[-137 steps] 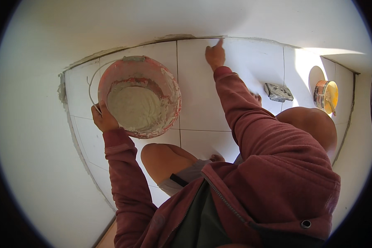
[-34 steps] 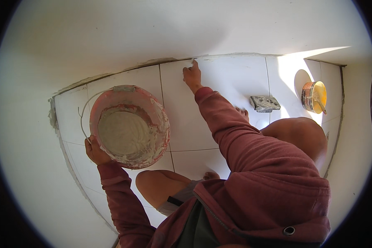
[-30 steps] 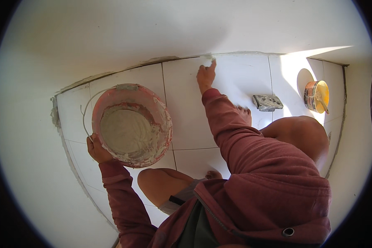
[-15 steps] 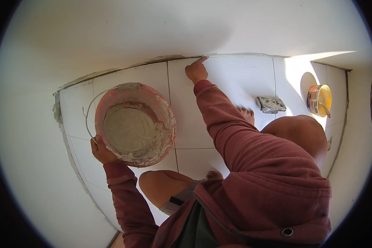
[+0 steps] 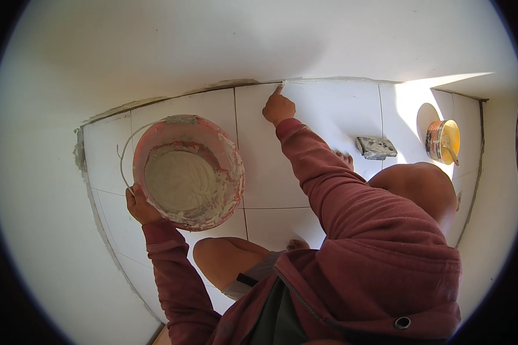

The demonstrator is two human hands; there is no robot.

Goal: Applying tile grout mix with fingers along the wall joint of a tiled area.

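Observation:
My left hand [image 5: 142,206] is closed on the near left rim of a red bucket [image 5: 236,172], beside its wire handle. The bucket is tilted toward me and holds pale grey, wet paste [image 5: 181,181]; more paste is smeared over its inner wall. My right hand [image 5: 279,108] reaches to the joint where the white floor tiles [image 5: 276,167] meet the far wall. Its index finger is stretched out with the tip at that joint, beside a whitish smear; the other fingers look curled, and no tool shows in them.
A paste-smeared grey block [image 5: 376,148] lies on the tiles near my right foot [image 5: 345,159]. Farther right, a small yellow tub [image 5: 452,141] with a handled tool in it stands in a patch of sunlight. White walls [image 5: 213,40] close in the floor ahead and at both sides.
My right fingertip has moved slightly left along the wall joint, and the hand has turned so the finger points more straight ahead. My left hand and the bucket stay nearly in place.

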